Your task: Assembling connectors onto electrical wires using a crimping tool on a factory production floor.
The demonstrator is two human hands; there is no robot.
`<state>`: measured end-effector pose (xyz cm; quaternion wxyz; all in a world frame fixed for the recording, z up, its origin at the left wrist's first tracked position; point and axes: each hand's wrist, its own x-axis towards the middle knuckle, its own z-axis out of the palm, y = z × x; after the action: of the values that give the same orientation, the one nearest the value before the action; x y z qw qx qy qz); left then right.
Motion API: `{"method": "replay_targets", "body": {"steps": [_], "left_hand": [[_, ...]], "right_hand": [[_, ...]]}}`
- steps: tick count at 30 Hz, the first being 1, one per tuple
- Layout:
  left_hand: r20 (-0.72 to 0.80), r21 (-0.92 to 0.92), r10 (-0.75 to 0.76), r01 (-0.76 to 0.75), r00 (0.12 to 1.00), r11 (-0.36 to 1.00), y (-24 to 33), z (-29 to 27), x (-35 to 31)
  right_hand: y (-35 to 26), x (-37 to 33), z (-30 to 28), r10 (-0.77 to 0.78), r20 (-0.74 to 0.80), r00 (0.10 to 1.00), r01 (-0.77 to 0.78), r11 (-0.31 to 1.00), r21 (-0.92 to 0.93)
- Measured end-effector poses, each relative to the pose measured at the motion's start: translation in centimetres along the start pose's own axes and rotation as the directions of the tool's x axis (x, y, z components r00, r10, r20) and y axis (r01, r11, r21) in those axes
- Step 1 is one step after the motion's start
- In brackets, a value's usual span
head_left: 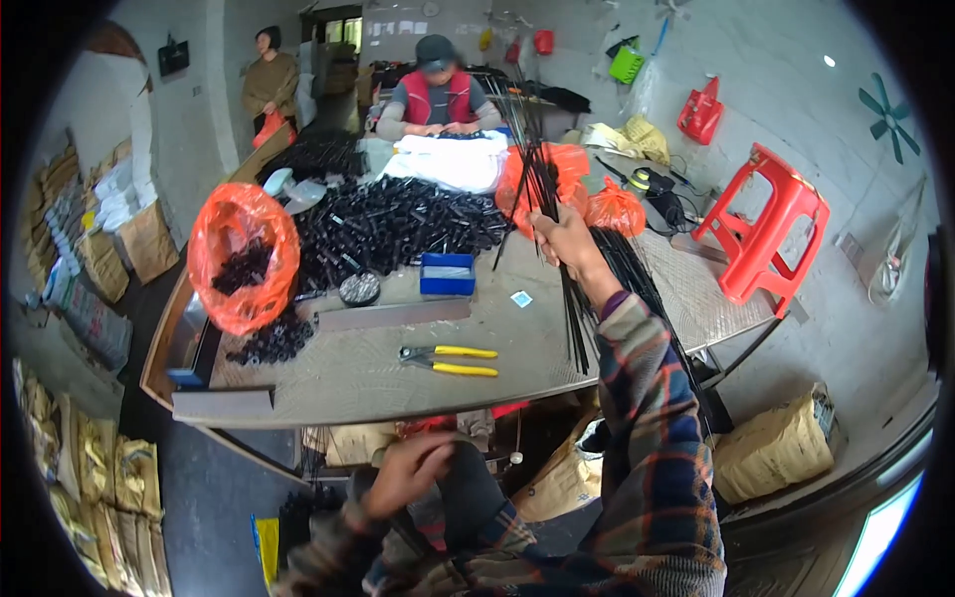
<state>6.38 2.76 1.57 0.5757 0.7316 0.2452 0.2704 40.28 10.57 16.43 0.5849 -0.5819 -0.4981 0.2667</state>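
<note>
My right hand [565,242] is closed around a bunch of thin black rods [538,164], held upright over the right part of the table. Their upper ends fan out and their lower ends hang down past my wrist. Beneath my right forearm, more long black rods [637,274] lie along the table. My left hand [410,474], slightly blurred, is over my lap below the table's front edge, with fingers loosely stretched and nothing visible in them. Cutting pliers with yellow handles [463,360] lie on the tabletop between the two hands.
A large pile of short black pieces [388,227] covers the table's middle, beside an orange bag [224,306] and a blue box [447,277]. A red stool [764,224] stands at right. Across the table a co-worker [438,95] sits; another person [270,80] stands behind.
</note>
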Motion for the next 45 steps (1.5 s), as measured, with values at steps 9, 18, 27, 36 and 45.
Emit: {"method": "replay_targets", "body": {"steps": [9, 18, 27, 36, 45], "left_hand": [[-0.086, -0.413, 0.124, -0.149, 0.989, 0.898, 13.8, -3.0, 14.4], [-0.110, -0.780, 0.077, -0.134, 0.991, 0.611, 10.0, -4.0, 11.9], [-0.184, -0.592, 0.056, -0.156, 0.981, 0.791, 9.9, -4.2, 11.0], [-0.271, -0.623, -0.027, -0.154, 0.962, 0.767, 9.1, -6.1, 10.4], [-0.325, -0.558, -0.033, -0.164, 0.945, 0.813, 9.2, -5.2, 10.7]], "right_hand": [[-4.9, -9.5, 9.7, -0.083, 0.270, 0.959, 0.081, 0.997, 0.021], [-0.5, -17.0, 12.3, 0.031, 0.417, 0.908, -0.261, 0.821, 0.508], [0.3, -16.7, 14.1, -0.101, 0.233, 0.967, 0.028, 0.955, 0.295], [2.4, -13.1, 12.4, -0.182, -0.049, 0.982, 0.187, 0.910, 0.369], [-0.6, -11.5, 10.1, -0.016, 0.084, 0.996, 0.012, 0.999, 0.048]]}}
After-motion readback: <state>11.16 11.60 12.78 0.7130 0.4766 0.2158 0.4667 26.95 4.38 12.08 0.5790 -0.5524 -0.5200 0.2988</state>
